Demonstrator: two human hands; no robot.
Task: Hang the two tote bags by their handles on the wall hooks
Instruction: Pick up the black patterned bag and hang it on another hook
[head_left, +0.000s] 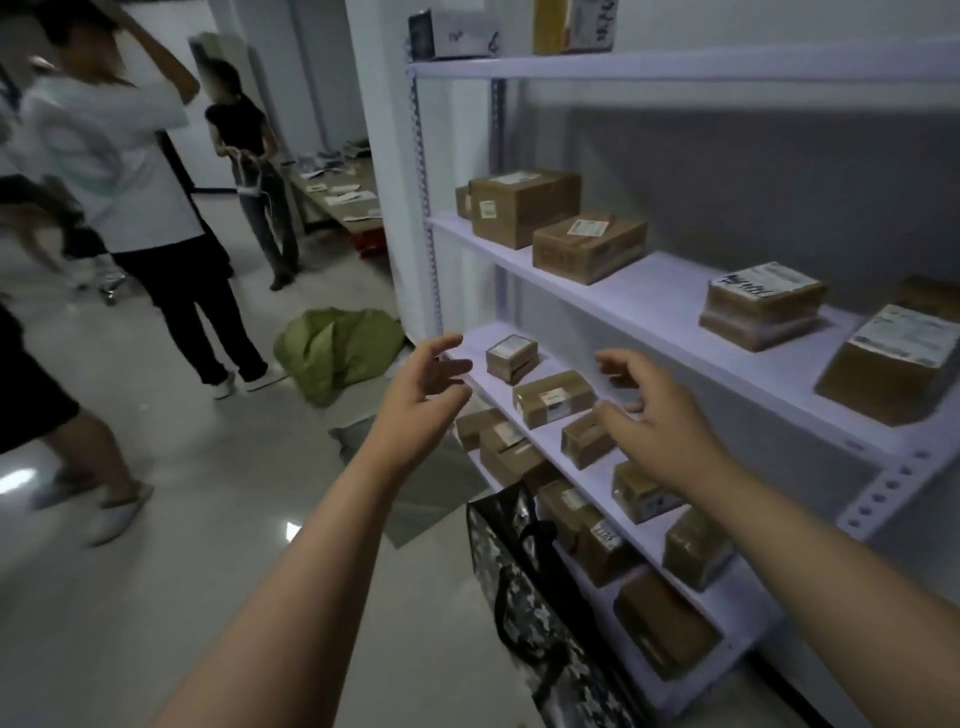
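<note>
A dark camouflage-patterned tote bag (545, 613) with black handles stands on the floor against the front of the shelf unit, below my arms. My left hand (423, 395) reaches forward with fingers spread and holds nothing. To its right, my right hand (649, 415) is also open and empty, hovering over the small boxes on a lower shelf. Neither hand touches the bag. No wall hooks are visible. A green fabric bundle (337, 353) lies on the floor further ahead; whether it is a tote bag I cannot tell.
A white metal shelf unit (675, 291) on the right carries several taped cardboard boxes (524, 205). Three people (130, 171) stand on the pale floor to the left. A low table with papers (343, 195) stands behind them. Grey flat sheets (415, 493) lie on the floor.
</note>
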